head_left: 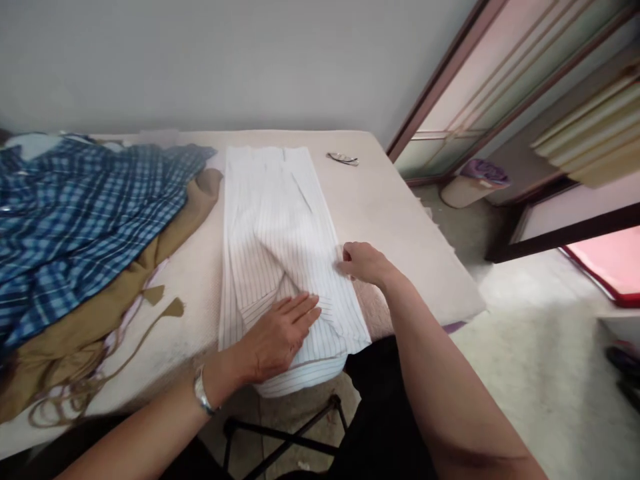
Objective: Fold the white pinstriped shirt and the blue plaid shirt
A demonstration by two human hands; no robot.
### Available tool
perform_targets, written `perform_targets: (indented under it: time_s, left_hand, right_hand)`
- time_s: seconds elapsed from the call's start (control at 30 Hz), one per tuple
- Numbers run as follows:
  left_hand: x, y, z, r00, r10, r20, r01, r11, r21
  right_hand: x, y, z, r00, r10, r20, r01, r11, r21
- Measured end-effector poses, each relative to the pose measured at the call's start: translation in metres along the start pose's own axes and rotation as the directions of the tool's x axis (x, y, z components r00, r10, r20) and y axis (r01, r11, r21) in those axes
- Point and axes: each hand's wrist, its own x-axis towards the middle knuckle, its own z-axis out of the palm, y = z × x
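Observation:
A white shirt with thin dark stripes (270, 220) lies folded lengthwise into a long strip on the padded table, with a sleeve-like part folded over its front. Its near end hangs over the table's front edge. My left hand (280, 337), with a silver bracelet on the wrist, rests flat on the near part of the shirt, fingers stretched out. At the shirt's right edge, my right hand (364, 263) has its fingers curled in, closed on the cloth's edge; the fingertips are partly hidden.
On the left of the table (415, 233) is a heap with a blue checked garment (95, 207) and a brown garment with cords (165, 230). Eyeglasses (343, 159) lie toward the back. A bin (465, 190) stands on the floor at right, near a sliding door.

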Motion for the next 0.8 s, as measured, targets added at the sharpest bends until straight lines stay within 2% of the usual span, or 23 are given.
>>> perform_targets:
  time_s: [0.1, 0.2, 0.4, 0.8]
  left_hand:
    - [-0.002, 0.005, 0.016, 0.998, 0.028, 0.055, -0.033, 0.994, 0.103]
    - [-0.003, 0.005, 0.024, 0.996, 0.028, 0.079, -0.040, 0.987, 0.154]
    - [-0.003, 0.004, 0.030, 0.995, 0.032, 0.094, -0.050, 0.979, 0.197]
    - [-0.006, 0.008, 0.038, 0.995, 0.017, 0.099, -0.041, 0.971, 0.237]
  right_hand:
    - [0.004, 0.010, -0.004, 0.995, 0.097, -0.007, -0.097, 0.994, -0.044]
    - [0.007, 0.011, -0.002, 0.998, 0.050, 0.038, -0.049, 0.999, -0.022]
    - [0.006, 0.005, -0.002, 0.998, -0.020, 0.063, 0.021, 1.000, -0.005]
    - [0.012, 0.007, 0.001, 0.999, 0.041, 0.023, -0.040, 0.998, -0.048]
